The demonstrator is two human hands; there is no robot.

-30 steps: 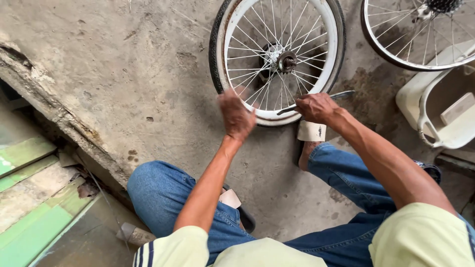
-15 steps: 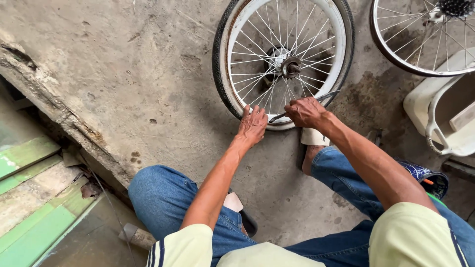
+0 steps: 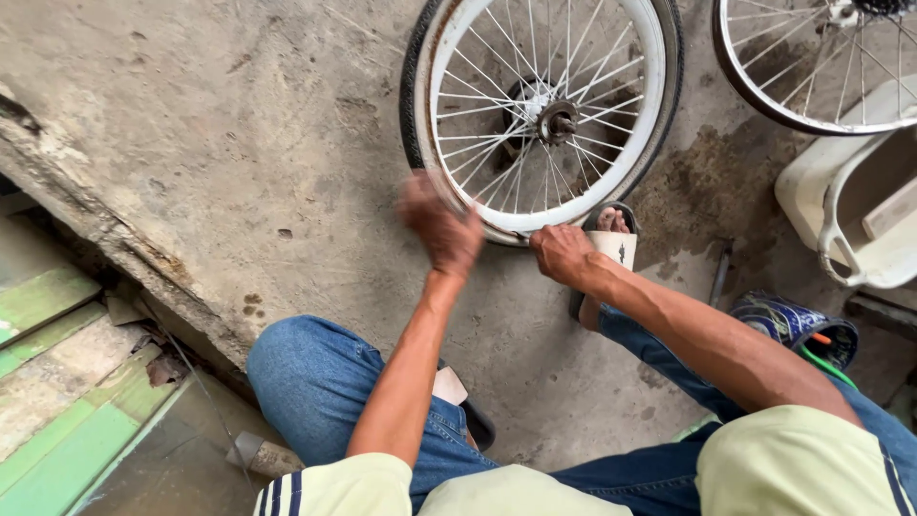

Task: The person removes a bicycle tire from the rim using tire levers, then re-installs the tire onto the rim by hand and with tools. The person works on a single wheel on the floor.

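A bicycle wheel [image 3: 659,105] with a white rim, thin spokes and a black tyre lies tilted on the concrete floor in front of me. My left hand [image 3: 441,227] is blurred with motion. It sits on the lower left of the tyre, fingers curled over its edge. My right hand [image 3: 564,254] is closed in a fist at the bottom of the rim, gripping the tyre's edge. My foot in a white sandal [image 3: 613,245] presses against the wheel right beside that hand. The hub [image 3: 557,122] is in plain sight.
A second spoked wheel [image 3: 812,96] lies at the top right above a white plastic tub [image 3: 812,186]. A dark metal tool [image 3: 721,272] and a blue patterned can [image 3: 788,323] rest on the floor by my right leg. A broken concrete step [image 3: 105,244] drops to green tiles [image 3: 43,296] on the left.
My left hand slid leftward along the tyre's lower edge and is now blurred. My right hand moved down to the bottom of the rim beside my sandal.
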